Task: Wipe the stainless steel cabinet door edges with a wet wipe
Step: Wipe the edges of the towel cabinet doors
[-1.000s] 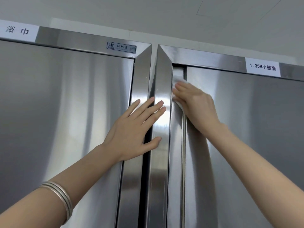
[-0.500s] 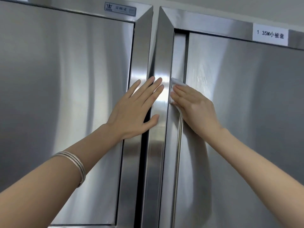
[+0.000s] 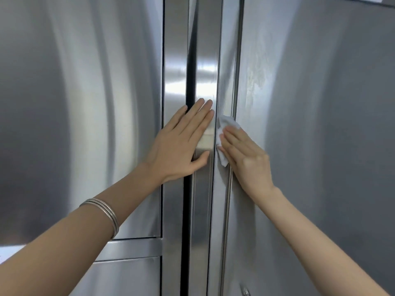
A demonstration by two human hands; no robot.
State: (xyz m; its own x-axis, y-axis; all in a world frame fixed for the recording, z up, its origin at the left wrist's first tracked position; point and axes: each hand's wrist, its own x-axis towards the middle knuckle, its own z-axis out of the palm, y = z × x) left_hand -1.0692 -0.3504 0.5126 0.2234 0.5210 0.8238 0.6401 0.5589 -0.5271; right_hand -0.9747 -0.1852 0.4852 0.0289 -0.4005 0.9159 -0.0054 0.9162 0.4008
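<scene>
Two stainless steel cabinets stand side by side. My right hand (image 3: 245, 154) presses a white wet wipe (image 3: 226, 124) flat against the left edge strip (image 3: 226, 60) of the right cabinet door (image 3: 320, 124); its fingers are straight and cover most of the wipe. My left hand (image 3: 181, 144) lies flat with straight fingers on the right cabinet's frame post (image 3: 205, 60), across the dark gap (image 3: 188, 210) between the two cabinets. A silver bangle (image 3: 102, 212) sits on my left forearm.
The left cabinet's upper door (image 3: 74, 103) fills the left side, with a lower door (image 3: 128, 276) beneath a horizontal bar. A smeared patch (image 3: 256, 69) shows on the right door above my hand. A small metal fitting (image 3: 245, 291) is at the bottom.
My right hand has slid the wipe down the door's edge strip, and my left hand has moved down the frame post with it. The view has tilted down; the top frame and labels have left view.
</scene>
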